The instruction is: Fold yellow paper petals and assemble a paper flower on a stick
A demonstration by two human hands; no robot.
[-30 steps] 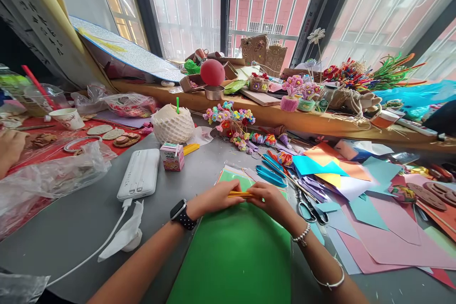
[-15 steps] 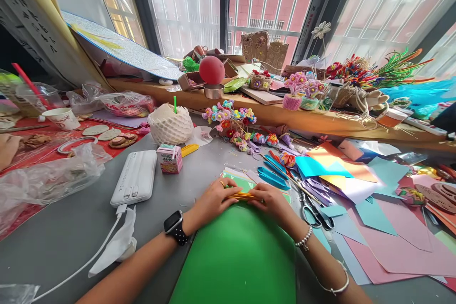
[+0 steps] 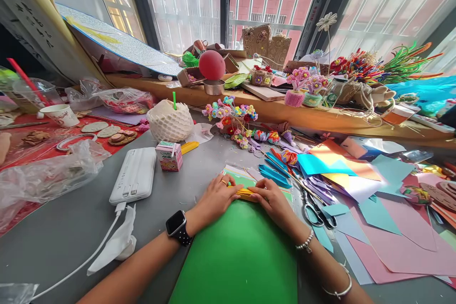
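The left hand and the right hand are meeting over a green sheet, and both are grasping a narrow yellow strip. The strip is lying crosswise near the far end of the sheet, with the left hand gripping one end and the right hand pinching the other between thumb and fingers. The left wrist is wearing a black watch; the right is wearing a beaded bracelet.

The sheet is resting on a grey bench. To its right, scissors are lying beside loose coloured paper, with blue strips sitting just beyond the right hand. To the left, a white power bank is lying near a small pink carton, and a net-wrapped fruit is standing behind the carton. Farther back, a bunch of colourful flowers is lying before the window ledge, where a red ball is sitting on a round tin.
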